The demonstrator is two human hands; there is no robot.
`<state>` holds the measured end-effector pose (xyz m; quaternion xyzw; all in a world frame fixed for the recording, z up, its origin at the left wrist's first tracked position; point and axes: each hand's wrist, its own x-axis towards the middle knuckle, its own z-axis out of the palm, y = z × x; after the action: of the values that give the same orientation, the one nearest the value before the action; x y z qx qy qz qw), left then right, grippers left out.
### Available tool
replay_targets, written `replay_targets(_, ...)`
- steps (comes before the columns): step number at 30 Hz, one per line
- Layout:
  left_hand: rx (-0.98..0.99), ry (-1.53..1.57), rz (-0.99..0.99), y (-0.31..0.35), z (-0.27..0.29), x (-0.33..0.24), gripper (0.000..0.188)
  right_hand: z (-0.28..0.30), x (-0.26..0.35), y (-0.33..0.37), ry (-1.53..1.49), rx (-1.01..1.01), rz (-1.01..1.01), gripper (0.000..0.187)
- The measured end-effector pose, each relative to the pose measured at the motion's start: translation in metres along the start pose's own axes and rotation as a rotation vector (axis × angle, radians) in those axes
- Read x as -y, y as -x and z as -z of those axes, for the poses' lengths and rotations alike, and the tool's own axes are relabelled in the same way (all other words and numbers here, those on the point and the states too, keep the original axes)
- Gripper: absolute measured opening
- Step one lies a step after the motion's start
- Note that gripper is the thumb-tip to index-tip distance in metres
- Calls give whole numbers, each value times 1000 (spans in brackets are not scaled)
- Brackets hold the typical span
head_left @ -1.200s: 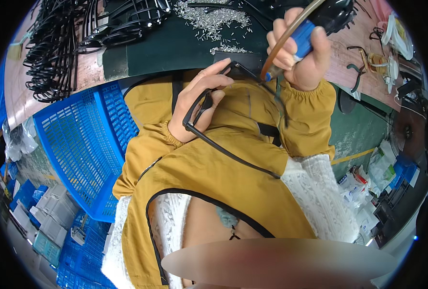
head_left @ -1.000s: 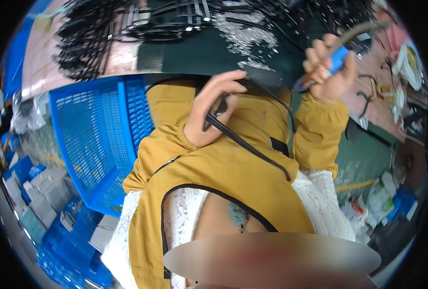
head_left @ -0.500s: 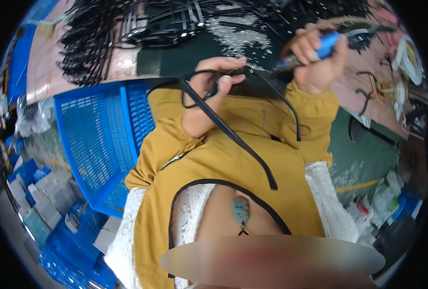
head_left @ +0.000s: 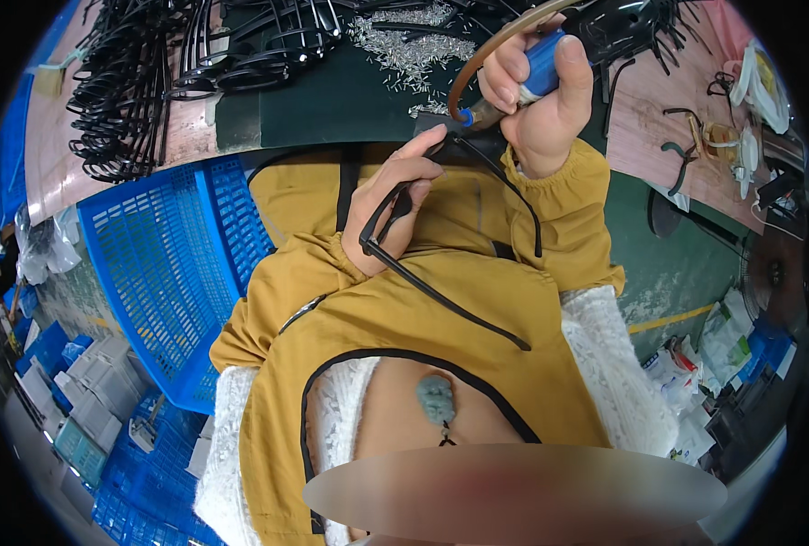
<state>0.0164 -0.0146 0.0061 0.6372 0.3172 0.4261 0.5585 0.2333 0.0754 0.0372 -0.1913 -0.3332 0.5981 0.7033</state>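
Observation:
My left hand [head_left: 384,202] grips a black eyeglass frame [head_left: 433,291] by its front, just in front of the table's near edge. Both temples are unfolded and point down toward my lap. In my right hand [head_left: 550,123] is a powered screwdriver [head_left: 542,65] with a blue grip and a dark body. Its tip, with a blue collar, is against or very close to the frame's hinge beside my left fingertips; contact cannot be made out. A brown tube [head_left: 473,68] curves from the tool to its tip.
Black eyeglass frames [head_left: 118,100] lie heaped at the far left, more at the far right. Small silver screws [head_left: 404,50] are scattered on the dark mat [head_left: 286,114]. A blue basket [head_left: 154,273] stands at my left. Plastic bags [head_left: 759,91] and loose parts lie right.
My right hand has brought the screwdriver left and down to the frame's hinge. My left hand has turned the eyeglass frame and lowered it slightly.

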Motion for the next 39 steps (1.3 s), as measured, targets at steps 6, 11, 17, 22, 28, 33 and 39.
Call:
replay_targets(6,-70,89,-8,1,0,7,22,7,-5,-1,-26,-6,-19,37)
replay_targets(11,-88,153,-68,1,-2,16,19,7,-10,1,-17,-41,-39,36)
replay_targets(17,-87,144,-102,1,-1,16,13,0,-7,-9,-226,51,-151,44)
replay_targets(22,-20,-38,-93,-4,17,8,14,-5,18,35,-96,-100,-162,44)
replay_targets(28,-682,-186,-53,7,97,-54,23,33,62,30,101,-258,1,34)
replay_targets(33,-1079,-559,231,8,163,-67,39,68,73,19,106,-211,166,30)
replay_targets(39,-1125,-770,-82,-69,168,-7,76,77,67,24,106,-328,165,35)
